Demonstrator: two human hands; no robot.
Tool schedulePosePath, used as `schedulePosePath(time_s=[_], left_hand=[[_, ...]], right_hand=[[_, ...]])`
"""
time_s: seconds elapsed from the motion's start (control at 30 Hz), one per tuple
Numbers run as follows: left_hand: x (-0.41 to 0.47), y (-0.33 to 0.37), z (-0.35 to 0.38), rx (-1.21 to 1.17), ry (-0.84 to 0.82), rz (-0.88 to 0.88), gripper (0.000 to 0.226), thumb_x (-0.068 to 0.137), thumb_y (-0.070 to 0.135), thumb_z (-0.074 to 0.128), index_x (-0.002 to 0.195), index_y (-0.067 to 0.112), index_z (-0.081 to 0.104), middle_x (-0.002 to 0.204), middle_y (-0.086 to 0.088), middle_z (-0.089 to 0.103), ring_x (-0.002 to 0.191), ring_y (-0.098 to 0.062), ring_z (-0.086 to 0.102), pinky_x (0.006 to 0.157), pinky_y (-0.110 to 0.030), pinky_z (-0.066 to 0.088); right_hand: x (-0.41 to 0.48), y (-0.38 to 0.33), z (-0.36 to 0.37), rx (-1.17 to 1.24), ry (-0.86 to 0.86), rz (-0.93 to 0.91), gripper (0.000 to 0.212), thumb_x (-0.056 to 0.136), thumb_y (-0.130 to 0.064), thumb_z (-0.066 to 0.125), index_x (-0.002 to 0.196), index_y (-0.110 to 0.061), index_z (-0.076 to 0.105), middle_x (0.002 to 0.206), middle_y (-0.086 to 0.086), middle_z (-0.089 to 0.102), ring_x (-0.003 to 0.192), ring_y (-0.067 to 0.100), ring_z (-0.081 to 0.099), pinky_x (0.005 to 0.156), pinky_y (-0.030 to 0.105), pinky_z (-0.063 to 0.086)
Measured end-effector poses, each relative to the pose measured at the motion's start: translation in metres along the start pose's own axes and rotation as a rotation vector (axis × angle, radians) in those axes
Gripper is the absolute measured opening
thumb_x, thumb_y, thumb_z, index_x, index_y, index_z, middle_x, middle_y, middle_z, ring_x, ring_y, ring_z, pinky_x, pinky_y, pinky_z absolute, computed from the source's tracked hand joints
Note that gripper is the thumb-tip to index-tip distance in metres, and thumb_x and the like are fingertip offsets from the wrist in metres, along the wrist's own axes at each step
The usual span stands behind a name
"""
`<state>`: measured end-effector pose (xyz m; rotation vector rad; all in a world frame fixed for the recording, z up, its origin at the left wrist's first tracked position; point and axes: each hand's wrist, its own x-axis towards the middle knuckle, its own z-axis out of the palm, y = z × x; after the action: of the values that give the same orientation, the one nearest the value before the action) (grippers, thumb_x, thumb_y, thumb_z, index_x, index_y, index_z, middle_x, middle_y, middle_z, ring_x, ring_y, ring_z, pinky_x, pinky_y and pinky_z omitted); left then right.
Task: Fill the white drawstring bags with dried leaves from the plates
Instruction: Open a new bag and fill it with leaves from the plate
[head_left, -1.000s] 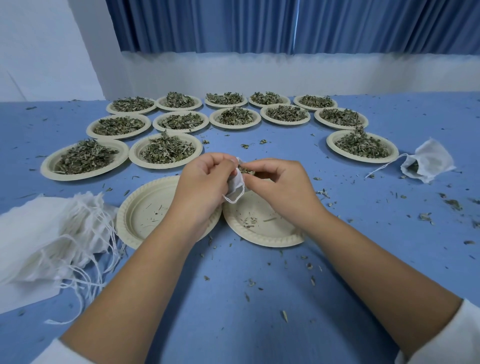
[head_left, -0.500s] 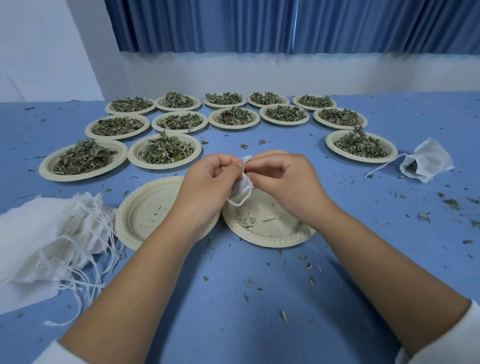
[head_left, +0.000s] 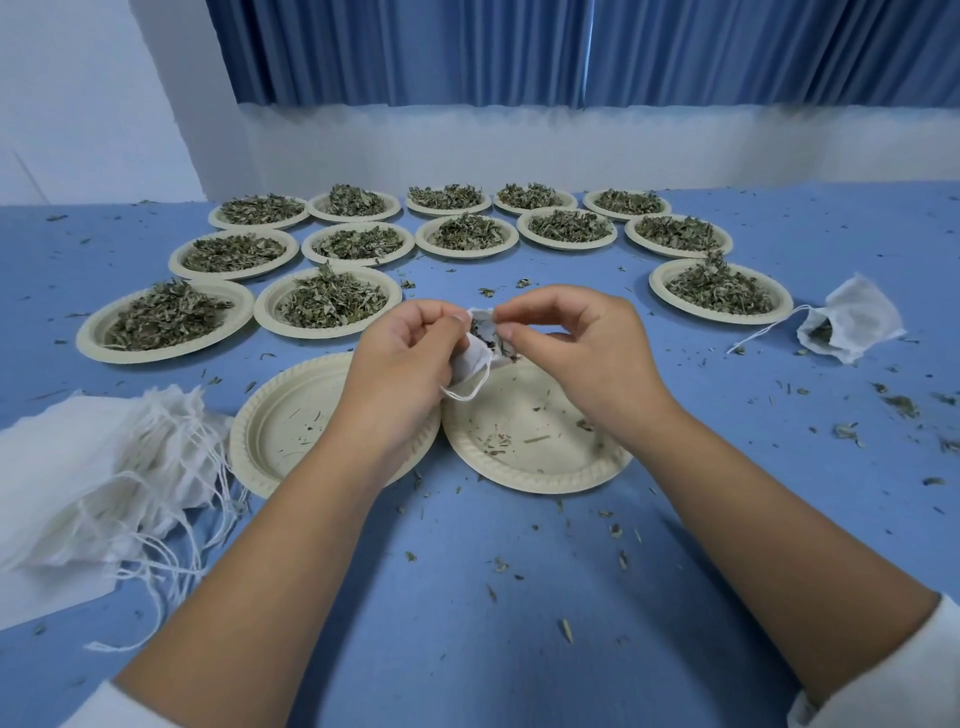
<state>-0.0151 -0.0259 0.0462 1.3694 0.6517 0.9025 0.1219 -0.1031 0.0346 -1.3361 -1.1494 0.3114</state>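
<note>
Far left, on the blue table (head_left: 467, 597): a loose stack of empty bags (head_left: 98, 483), white, strings trailing toward me. Behind it and across the back: thirteen heaped plates (head_left: 89, 340) in an arc, each carrying dried leaves (head_left: 166, 314). Near centre-left: one bare plate (head_left: 280, 426) with only a few flecks, partly under my wrist. Above it: my left hand (head_left: 400, 364), fingers curled round the body of a white drawstring bag (head_left: 475, 356), held in the air over the seam where the two near plates touch; its loop of string hangs below. The bag's mouth faces up with dark leaf showing inside. Next: my right hand (head_left: 582, 353), thumb and forefinger pinching the bag's upper rim, other fingers arched. Under it: a second plate (head_left: 524, 462) holding scraps. Far right: a filled bag (head_left: 852, 325) lying on its side, mouth open, beside the last heaped plate. Throughout: leaf crumbs (head_left: 898, 405) scattered on the cloth.
</note>
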Motion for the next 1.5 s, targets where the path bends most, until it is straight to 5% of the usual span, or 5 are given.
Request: schedulePosePath(time_s=[0.27,0.73,1.0,1.17,1.5], left_hand=[[0.000,0.000,-0.003,0.055,-0.125,0.022,0.013,0.095,0.012,0.057,0.085,0.014,0.064,0.055,0.006,0.054,0.040,-0.002,0.039,0.046,-0.013,0.038],[0.005,-0.005,-0.002,0.065,-0.004,0.075,0.015,0.096,0.008,0.055,0.085,0.014,0.062,0.056,0.013,0.060,0.047,0.001,0.051,0.050,-0.012,0.043],[0.011,-0.008,-0.008,0.126,0.085,0.040,0.016,0.096,0.013,0.055,0.083,0.018,0.063,0.052,0.016,0.058,0.041,0.003,0.047,0.042,-0.009,0.037],[0.010,-0.009,-0.008,0.137,0.061,0.041,0.014,0.095,0.012,0.056,0.085,0.018,0.064,0.053,0.014,0.059,0.043,0.002,0.048,0.044,-0.010,0.038],[0.008,-0.010,-0.006,0.160,0.019,0.055,0.014,0.095,0.009,0.054,0.085,0.015,0.062,0.047,0.013,0.052,0.039,0.001,0.043,0.040,-0.008,0.033]], right_hand=[[0.002,0.007,-0.002,0.373,-0.317,0.619,0.021,0.092,-0.017,0.066,0.112,-0.012,0.069,0.103,0.006,0.075,0.095,0.017,0.072,0.072,0.025,0.058],[0.013,0.006,-0.020,0.137,-0.253,0.463,0.012,0.092,-0.019,0.066,0.100,-0.012,0.072,0.090,-0.003,0.075,0.079,0.014,0.071,0.065,0.023,0.058],[0.014,0.016,-0.026,-0.862,-0.458,0.249,0.034,0.100,-0.010,0.040,0.122,-0.018,0.065,0.116,-0.004,0.066,0.099,0.010,0.058,0.086,0.023,0.042],[0.006,0.006,-0.017,-0.495,-0.501,0.380,0.049,0.090,0.005,0.031,0.096,-0.025,0.070,0.092,-0.005,0.069,0.066,0.008,0.067,0.060,0.017,0.051],[0.005,0.006,-0.018,-0.759,-0.534,0.453,0.036,0.093,-0.003,0.030,0.096,-0.019,0.063,0.081,0.003,0.066,0.068,0.017,0.067,0.059,0.032,0.057]])
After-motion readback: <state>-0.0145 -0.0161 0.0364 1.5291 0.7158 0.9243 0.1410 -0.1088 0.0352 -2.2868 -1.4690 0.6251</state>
